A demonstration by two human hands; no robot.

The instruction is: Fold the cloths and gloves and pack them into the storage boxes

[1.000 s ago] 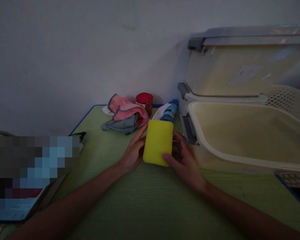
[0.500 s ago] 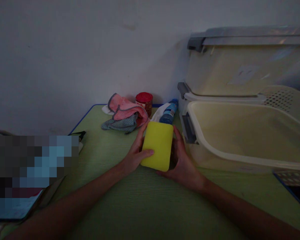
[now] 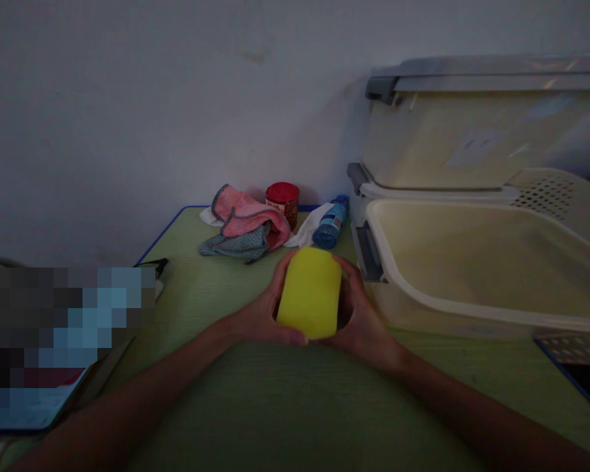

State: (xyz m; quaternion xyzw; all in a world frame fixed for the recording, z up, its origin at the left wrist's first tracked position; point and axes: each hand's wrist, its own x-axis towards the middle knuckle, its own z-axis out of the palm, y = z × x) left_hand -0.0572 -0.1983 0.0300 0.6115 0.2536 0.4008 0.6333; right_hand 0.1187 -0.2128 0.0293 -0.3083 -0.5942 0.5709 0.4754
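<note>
A yellow sponge (image 3: 311, 295), a plain block with rounded corners, is held up over the green table (image 3: 285, 406) between both hands. My left hand (image 3: 264, 316) wraps round its left side, the thumb along the lower edge. On the other side my right hand (image 3: 366, 322) grips the right edge, fingers curled behind and thumb low underneath. The sponge's far face and some fingertips are hidden. Just beyond it lie a blue bottle (image 3: 330, 226) on its side and a white cloth (image 3: 311, 228).
Pink and grey-blue cloths (image 3: 246, 213) lie crumpled by the wall, beside a red round container (image 3: 282, 200). To the right stands a large cream plastic bin (image 3: 423, 298) with its lid (image 3: 472, 82) raised. A pixelated patch covers the left side.
The sponge has tilted and its top edge has dropped slightly. My left thumb has slid from its face down to its lower edge.
</note>
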